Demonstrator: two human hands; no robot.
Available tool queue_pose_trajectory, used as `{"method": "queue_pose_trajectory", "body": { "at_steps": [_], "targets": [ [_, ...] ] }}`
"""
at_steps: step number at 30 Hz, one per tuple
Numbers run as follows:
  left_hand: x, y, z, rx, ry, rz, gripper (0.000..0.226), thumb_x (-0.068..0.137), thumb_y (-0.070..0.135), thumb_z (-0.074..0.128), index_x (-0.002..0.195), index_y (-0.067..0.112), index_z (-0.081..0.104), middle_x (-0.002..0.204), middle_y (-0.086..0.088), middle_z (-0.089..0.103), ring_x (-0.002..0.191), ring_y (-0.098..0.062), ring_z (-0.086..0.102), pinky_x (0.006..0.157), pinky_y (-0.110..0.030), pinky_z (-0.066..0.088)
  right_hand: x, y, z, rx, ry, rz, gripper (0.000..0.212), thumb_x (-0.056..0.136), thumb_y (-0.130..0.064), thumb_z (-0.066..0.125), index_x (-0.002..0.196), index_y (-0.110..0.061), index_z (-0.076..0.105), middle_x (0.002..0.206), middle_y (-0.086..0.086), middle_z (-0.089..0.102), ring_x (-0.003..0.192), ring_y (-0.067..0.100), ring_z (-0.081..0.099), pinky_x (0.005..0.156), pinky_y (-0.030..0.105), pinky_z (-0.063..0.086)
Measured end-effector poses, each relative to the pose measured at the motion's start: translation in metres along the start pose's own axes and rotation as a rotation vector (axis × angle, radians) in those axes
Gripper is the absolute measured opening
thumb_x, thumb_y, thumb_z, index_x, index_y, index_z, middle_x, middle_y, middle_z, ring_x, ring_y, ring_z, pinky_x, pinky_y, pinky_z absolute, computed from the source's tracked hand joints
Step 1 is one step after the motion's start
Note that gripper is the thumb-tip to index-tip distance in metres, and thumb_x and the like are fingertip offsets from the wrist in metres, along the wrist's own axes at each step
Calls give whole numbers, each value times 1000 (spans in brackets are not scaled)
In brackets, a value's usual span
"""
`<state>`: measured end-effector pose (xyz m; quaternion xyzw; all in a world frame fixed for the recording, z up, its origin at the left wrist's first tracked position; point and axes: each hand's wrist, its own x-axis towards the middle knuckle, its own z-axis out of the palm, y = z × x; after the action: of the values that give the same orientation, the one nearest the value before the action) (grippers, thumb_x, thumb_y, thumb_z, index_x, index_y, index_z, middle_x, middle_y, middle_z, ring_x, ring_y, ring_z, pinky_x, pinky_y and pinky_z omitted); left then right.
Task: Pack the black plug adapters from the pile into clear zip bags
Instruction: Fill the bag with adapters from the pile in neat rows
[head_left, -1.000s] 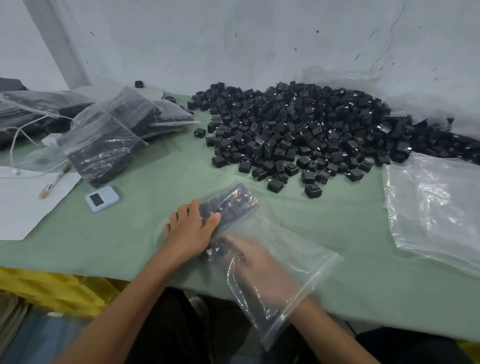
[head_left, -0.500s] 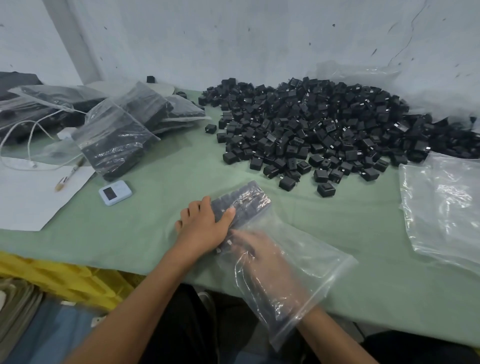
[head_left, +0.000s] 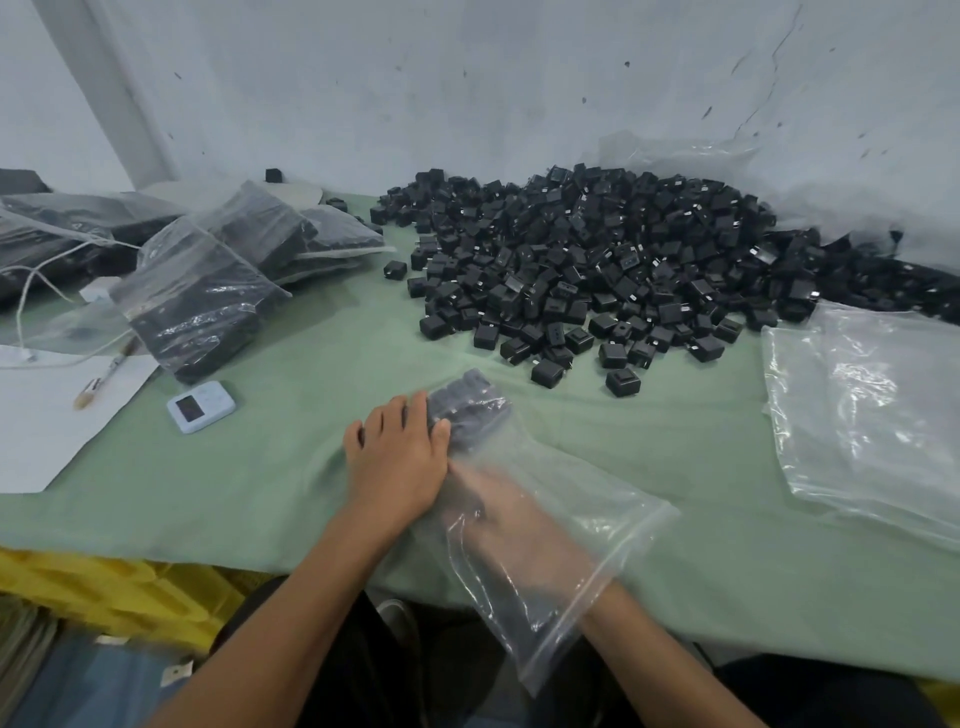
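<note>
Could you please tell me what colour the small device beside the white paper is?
The device is pale blue; head view.

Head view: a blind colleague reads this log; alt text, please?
A person's right hand is inside a clear zip bag on a green cloth, by black adapters at its far end; the left hand presses on them from outside. A large adapter pile lies beyond, filled bags left, empty bags right.
</note>
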<state>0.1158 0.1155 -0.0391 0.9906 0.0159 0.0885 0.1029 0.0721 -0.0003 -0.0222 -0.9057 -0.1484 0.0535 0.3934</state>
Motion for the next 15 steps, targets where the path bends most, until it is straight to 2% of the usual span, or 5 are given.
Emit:
{"method": "queue_pose_trajectory", "body": {
  "at_steps": [1,4,9,13,15],
  "targets": [
    [0,0,0,-1,-5,0,55,103,51,21,151,25,29,152,1,37,138,-22,34,114,-43,20,1,0,0,-9,-12,30,44,99,7,26,141,5,40,147,25,43,137,30,41,117,27,27],
    [4,-5,-1,-29,-56,6,54,102,51,22,150,27,27,152,3,35,138,-21,33,113,-42,19,-23,13,-17,100,-69,-47,44,97,0,47,139,-12,53,135,9,59,126,26,54,108,33,41],
    [8,-3,-4,-70,-112,-18,55,100,51,21,151,30,23,154,2,33,139,-22,30,114,-44,16,-36,11,-28,247,-56,-146,33,95,13,49,126,10,58,124,25,62,109,22,59,97,23,45],
    [9,-3,-9,16,-128,-5,72,89,77,15,151,41,20,152,-1,37,139,-25,34,113,-50,18,-32,21,-25,172,-2,-273,37,86,16,55,117,1,67,112,13,68,105,24,63,97,36,49],
    [21,0,-12,65,-114,34,80,84,83,17,151,38,22,154,-2,35,141,-25,31,115,-51,13,-31,18,-23,116,15,-265,44,87,8,55,127,-8,63,117,10,65,110,18,59,101,38,46]
  ]
}}
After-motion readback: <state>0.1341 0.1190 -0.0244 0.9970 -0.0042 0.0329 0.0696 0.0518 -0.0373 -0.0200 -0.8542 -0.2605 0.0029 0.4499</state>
